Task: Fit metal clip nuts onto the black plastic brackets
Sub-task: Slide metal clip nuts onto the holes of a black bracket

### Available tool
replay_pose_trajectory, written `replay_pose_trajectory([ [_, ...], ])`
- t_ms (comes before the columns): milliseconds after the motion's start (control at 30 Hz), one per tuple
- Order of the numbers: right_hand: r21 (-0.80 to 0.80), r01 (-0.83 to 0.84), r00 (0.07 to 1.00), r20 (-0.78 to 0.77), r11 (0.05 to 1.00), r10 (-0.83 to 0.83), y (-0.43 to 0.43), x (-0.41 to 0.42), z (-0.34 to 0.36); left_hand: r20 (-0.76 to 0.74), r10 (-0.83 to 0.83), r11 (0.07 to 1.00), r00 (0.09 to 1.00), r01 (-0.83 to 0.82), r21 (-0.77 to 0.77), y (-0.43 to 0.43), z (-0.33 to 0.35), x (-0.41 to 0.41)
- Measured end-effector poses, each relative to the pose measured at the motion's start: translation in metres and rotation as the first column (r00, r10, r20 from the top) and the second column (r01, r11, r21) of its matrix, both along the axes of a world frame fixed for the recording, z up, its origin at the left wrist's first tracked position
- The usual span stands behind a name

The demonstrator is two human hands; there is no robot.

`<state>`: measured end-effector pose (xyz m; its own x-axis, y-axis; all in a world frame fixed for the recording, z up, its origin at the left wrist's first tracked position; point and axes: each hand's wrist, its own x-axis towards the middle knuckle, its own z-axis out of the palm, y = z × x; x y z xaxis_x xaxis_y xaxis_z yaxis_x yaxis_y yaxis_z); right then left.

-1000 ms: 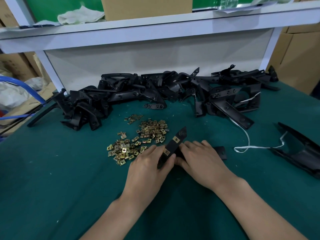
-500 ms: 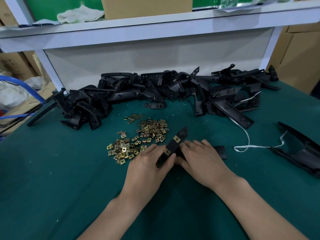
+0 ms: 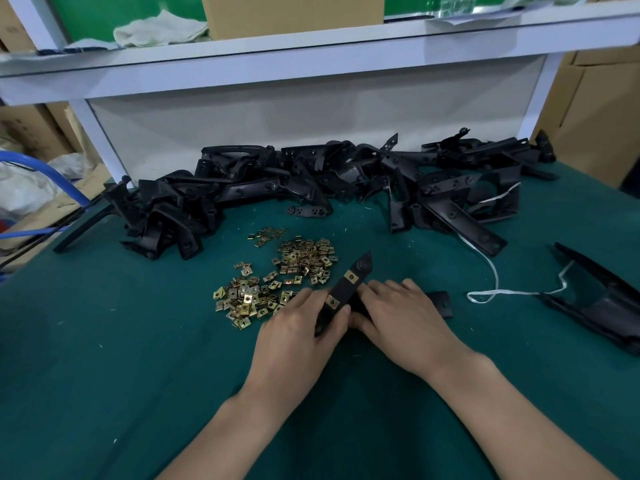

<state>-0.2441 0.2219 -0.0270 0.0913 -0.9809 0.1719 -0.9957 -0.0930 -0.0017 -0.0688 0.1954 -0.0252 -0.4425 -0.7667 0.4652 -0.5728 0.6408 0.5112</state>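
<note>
green felt-like table top (image 3: pixel 104 341) under everything. a white shelf (image 3: pixel 311 53) runs across the back with a brown cardboard box (image 3: pixel 291 12) and a crumpled whitish cloth (image 3: pixel 159 29) on it. more stacked cardboard cartons (image 3: pixel 595 109) stand off to the right, and a blue tube (image 3: pixel 45 174) curves in on the left.

counts: the tangled heap of black plastic brackets (image 3: pixel 311 181) along the back is too jumbled to count. same for the loose brass-coloured metal clip nuts (image 3: pixel 277 278), dozens of them in three rough clusters just left of your hands. there's one white string (image 3: pixel 495 289) and one big black moulded part (image 3: pixel 602 306) on the right.

the one long black bracket (image 3: pixel 348 289) you're working on sits between your hands, far end tilted up, and i count two clip nuts on it, upper (image 3: pixel 350 277) and lower (image 3: pixel 331 301). your left hand (image 3: pixel 294 341) has its fingers curled round the near end, thumb by the lower nut. your right hand (image 3: pixel 405 320) lies over the other side touching it, but i can't tell if it's actually gripping. one flat black end (image 3: pixel 441 303) pokes out from under it. can't tell if it's the same piece.
</note>
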Motion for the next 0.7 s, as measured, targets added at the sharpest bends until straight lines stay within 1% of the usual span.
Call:
replay_pose_trajectory([
  [267, -0.001, 0.001, 1.000, 0.001, 1.000, -0.001, -0.001, 0.000, 0.000, 0.027, -0.014, 0.997, 1.000, 0.016, -0.071, -0.003, 0.002, 0.001],
  [433, 0.022, 0.003, 1.000, -0.010, 1.000, -0.003, 0.000, 0.000, 0.002, 0.026, -0.030, 0.996, 0.999, 0.032, -0.083, -0.004, -0.001, 0.002],
  [500, 0.023, 0.000, 1.000, 0.009, 1.000, 0.000, 0.002, 0.002, 0.004, 0.018, -0.024, 0.998, 1.000, 0.026, -0.065, -0.005, -0.004, 0.001],
  [533, 0.012, -0.003, 0.999, 0.038, 1.000, 0.003, 0.003, 0.004, 0.004, -0.013, -0.023, 0.999, 1.000, 0.022, -0.037, -0.006, -0.006, 0.002],
  [600, -0.014, -0.020, 0.992, 0.125, 1.000, 0.021, 0.006, 0.009, 0.007, -0.149, 0.012, 0.999, 0.989, -0.005, 0.049, -0.008, -0.007, 0.005],
  [633, -0.018, -0.036, 0.979, 0.201, 0.999, 0.039, 0.007, 0.012, 0.009, -0.229, 0.047, 0.995, 0.972, -0.026, 0.096, -0.010, -0.005, 0.007],
  [667, -0.011, -0.055, 0.948, 0.313, 0.998, 0.056, 0.008, 0.015, 0.010, -0.301, 0.077, 0.989, 0.951, -0.035, 0.142, -0.011, -0.004, 0.009],
  [700, 0.004, -0.076, 0.895, 0.441, 0.997, 0.066, 0.009, 0.018, 0.012, -0.361, 0.092, 0.983, 0.928, -0.027, 0.181, -0.013, -0.002, 0.010],
])
